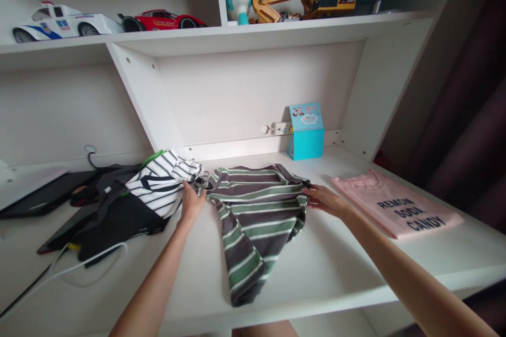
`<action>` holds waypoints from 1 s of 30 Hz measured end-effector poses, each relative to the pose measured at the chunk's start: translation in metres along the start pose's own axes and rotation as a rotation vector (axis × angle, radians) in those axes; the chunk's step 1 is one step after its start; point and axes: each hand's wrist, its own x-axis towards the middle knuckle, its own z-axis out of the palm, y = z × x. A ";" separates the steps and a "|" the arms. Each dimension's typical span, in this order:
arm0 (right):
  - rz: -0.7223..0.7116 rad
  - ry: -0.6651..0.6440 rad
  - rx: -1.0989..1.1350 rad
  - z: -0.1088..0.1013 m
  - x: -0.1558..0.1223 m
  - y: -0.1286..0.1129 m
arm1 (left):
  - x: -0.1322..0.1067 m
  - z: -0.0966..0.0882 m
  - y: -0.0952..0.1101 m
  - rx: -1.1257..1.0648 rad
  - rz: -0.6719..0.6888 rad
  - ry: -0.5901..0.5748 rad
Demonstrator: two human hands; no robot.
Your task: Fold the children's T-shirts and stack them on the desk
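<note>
Two bare hands meet a grey-and-green striped shirt [256,226] lying flat on a white laminate shelf [348,274]: the left hand [192,202] at its left edge, grip unclear — the right hand [326,201] open, fingertips touching its right edge.

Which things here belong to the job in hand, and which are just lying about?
In hand:
- left hand, at the green-and-grey striped shirt
- right hand, touching that shirt's far edge
- black-and-white striped shirt, beside the left hand

Lying about:
- pink T-shirt
- black garment
- teal desk calendar
- toy excavator
- red toy car
</note>
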 end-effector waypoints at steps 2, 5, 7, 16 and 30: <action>0.008 -0.060 -0.034 -0.001 -0.010 -0.001 | -0.016 0.000 0.016 0.157 0.211 0.055; 0.038 -0.098 -0.117 0.003 -0.019 0.000 | -0.034 0.014 0.041 0.249 0.564 -0.262; 0.059 -0.092 -0.192 0.010 -0.020 0.003 | -0.036 0.030 0.052 0.259 0.677 -0.543; -0.108 0.075 -0.119 0.018 -0.012 -0.006 | 0.009 0.064 0.038 0.447 0.427 -0.798; -0.125 -0.155 -0.321 -0.011 -0.064 0.012 | -0.011 0.038 0.040 0.347 0.462 -0.683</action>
